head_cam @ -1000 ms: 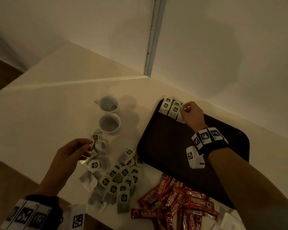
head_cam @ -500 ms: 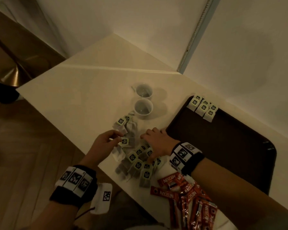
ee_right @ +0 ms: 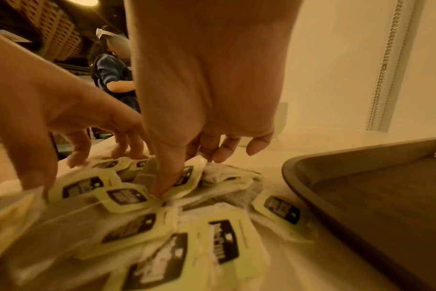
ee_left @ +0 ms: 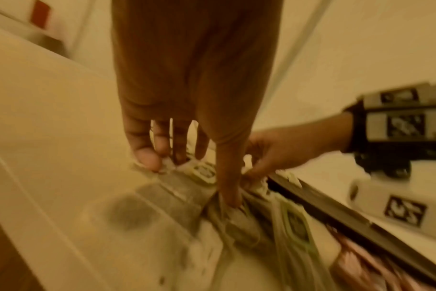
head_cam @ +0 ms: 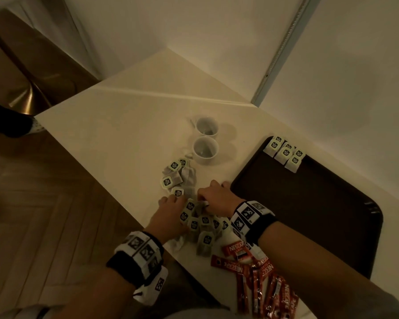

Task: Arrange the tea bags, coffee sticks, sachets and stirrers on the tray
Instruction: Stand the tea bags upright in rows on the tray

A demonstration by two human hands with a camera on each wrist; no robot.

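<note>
- Hands sit together in the loose tea bags (head_cam: 200, 223) beside the tray (head_cam: 309, 215); likely to gather several at once
- right hand (head_cam: 213, 199) pinches one bag; left hand (head_cam: 168, 214) rests spread on others
- six bags (head_cam: 285, 153) fill the tray's far corner, leaving room; sticks (head_cam: 258, 272) wait nearby

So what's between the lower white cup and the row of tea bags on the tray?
Only bare tabletop, then the tray rim. The head view shows nothing lying between the cup and the tea bags on the tray.

Dim warm light; cream walls (head_cam: 217, 31), herringbone wood floor (head_cam: 44, 215), pale table (head_cam: 124, 125)
</note>
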